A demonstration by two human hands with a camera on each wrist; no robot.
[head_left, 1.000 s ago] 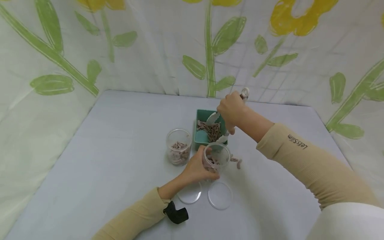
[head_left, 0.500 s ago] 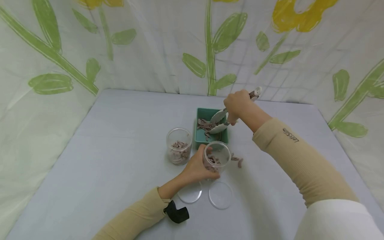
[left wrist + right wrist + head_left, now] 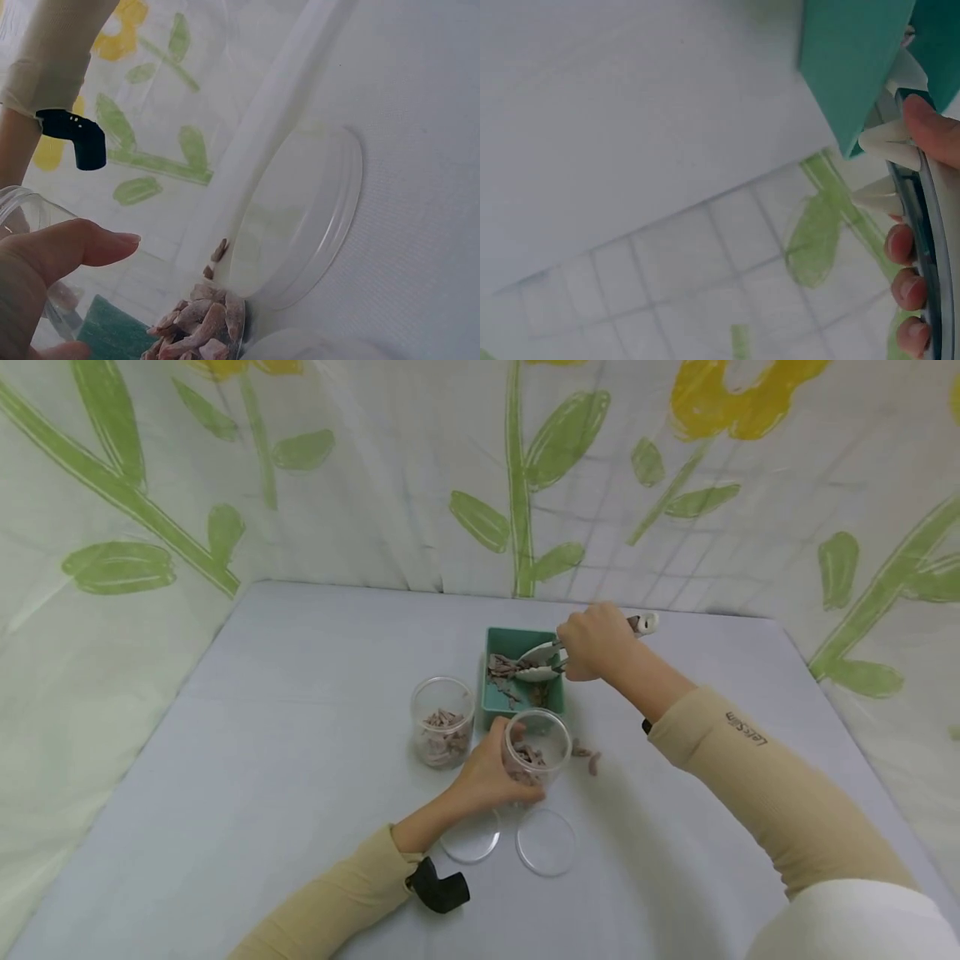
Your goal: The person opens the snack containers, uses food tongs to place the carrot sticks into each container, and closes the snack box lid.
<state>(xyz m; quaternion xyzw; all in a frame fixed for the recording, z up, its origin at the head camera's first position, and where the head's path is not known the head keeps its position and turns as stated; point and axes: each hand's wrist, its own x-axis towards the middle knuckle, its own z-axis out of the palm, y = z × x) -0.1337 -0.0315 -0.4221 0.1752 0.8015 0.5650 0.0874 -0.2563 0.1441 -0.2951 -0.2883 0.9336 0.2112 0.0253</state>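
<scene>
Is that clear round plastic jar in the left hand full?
No, partly full: brownish pieces lie low in the jar, with bare clear wall above.

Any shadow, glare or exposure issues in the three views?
Head: diffuse light, soft shadow on the table right of the clear lids; left wrist: hazy, bright streak along one lid's rim; right wrist: dim, inside of the green bin darker than its outer wall.

A white curtain is hanging behind the pale table; painted yellow flowers are showing above the table's far edge, green stems and leaves rising beyond it.
</scene>
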